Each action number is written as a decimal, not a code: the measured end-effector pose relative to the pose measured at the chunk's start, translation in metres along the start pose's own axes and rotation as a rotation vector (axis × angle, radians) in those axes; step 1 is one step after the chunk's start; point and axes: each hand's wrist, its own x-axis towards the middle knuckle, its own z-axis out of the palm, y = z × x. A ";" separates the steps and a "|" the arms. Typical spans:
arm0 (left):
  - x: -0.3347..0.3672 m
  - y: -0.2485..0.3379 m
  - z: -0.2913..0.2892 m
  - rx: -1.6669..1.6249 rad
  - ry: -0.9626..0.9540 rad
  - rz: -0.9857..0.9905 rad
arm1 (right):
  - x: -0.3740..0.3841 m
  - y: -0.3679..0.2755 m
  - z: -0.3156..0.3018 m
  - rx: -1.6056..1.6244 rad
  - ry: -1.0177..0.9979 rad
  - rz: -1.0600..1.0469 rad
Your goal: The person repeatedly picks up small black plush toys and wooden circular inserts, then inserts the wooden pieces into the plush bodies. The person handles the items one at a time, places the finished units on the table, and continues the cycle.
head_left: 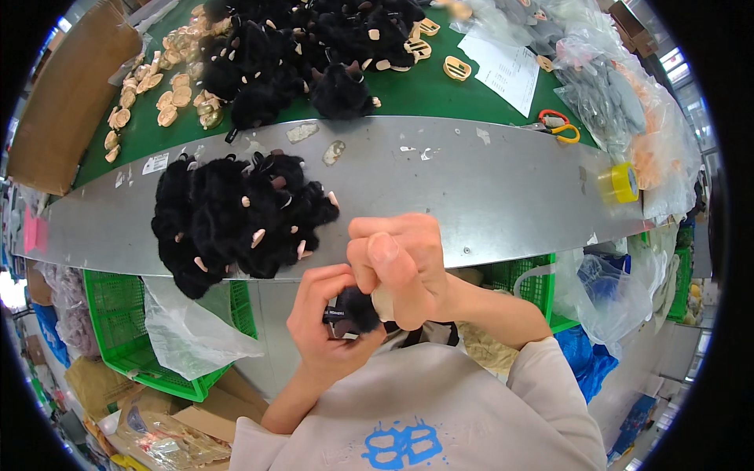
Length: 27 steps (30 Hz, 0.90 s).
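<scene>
Just off the near edge of the metal tabletop, my left hand [326, 326] wraps its fingers round a small black plush toy [360, 311]. A black ribbon tag and a brownish ear show on the toy's near side. My right hand [404, 263] is closed against the toy's right side, fingers curled and touching my left fingertips. Part of a pale beige piece [382, 303] shows between the toy and the right palm; the rest is covered. To the left, a pile of black plush toys [236, 208] with pinkish parts lies on the metal.
Farther back, more black plush toys [275, 59] and beige plastic pieces [179, 90] cover a green surface [440, 102]. Scissors [561, 125], a paper sheet [503, 71] and yellow tape [623, 184] lie to the right. Green crates [141, 345] stand below the tabletop.
</scene>
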 end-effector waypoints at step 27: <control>0.006 -0.021 0.014 -0.836 0.023 -0.363 | -0.060 -0.008 -0.013 -0.023 0.250 0.389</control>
